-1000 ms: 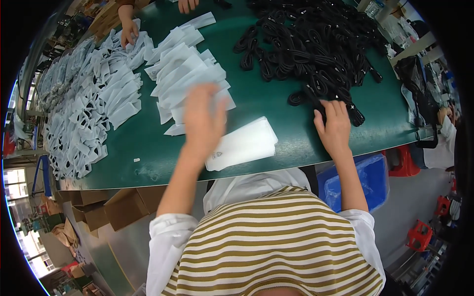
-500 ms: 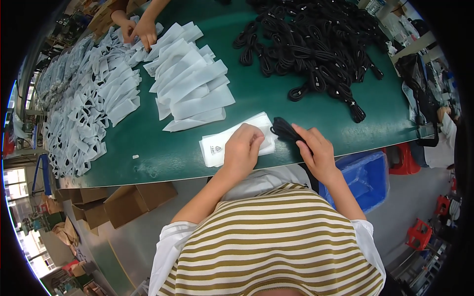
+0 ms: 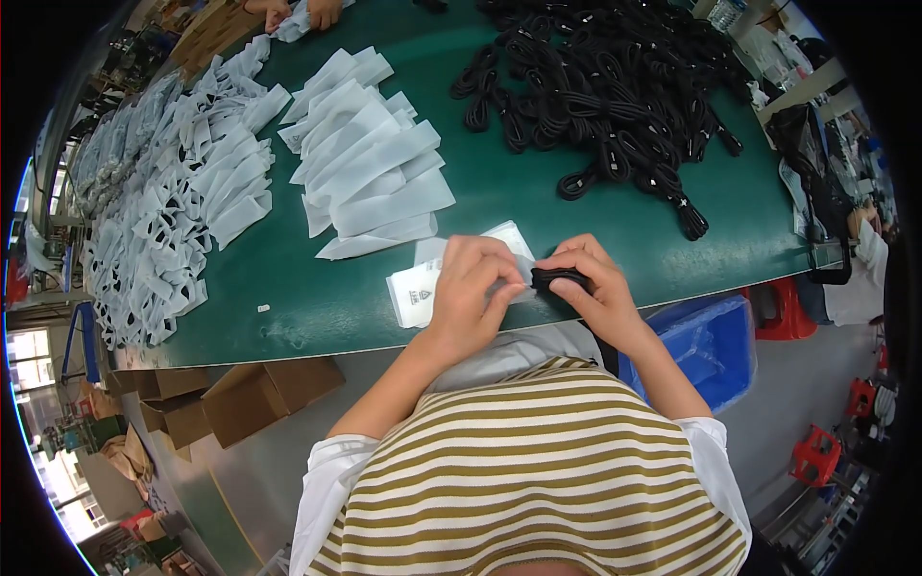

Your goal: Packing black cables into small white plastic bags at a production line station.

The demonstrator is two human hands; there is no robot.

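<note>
My right hand [image 3: 597, 285] is closed around a coiled black cable [image 3: 559, 278], whose left end meets the mouth of a translucent plastic bag [image 3: 524, 273]. Pinched between the fingers of my left hand [image 3: 475, 290] is the edge of that bag; its far side lifts off the pile. Beneath my left hand lies a stack of flat white bags [image 3: 411, 294] with small dark print, close to the table's front edge. Beyond it, several filled pale bags [image 3: 370, 163] overlap in a row. My left fingertips partly hide the bag's opening.
A large heap of bundled black cables [image 3: 615, 96] covers the back right of the green table [image 3: 499, 182]. Filled pale bags [image 3: 182, 182] pile up at the left. Another person's hands [image 3: 298, 13] handle a bag at the far edge. A blue bin [image 3: 706, 350] stands below the table.
My right hand has brought the cable left against the bag, and my left hand has raised the top bag from the stack. The other person's hands have moved farther back with a bag.
</note>
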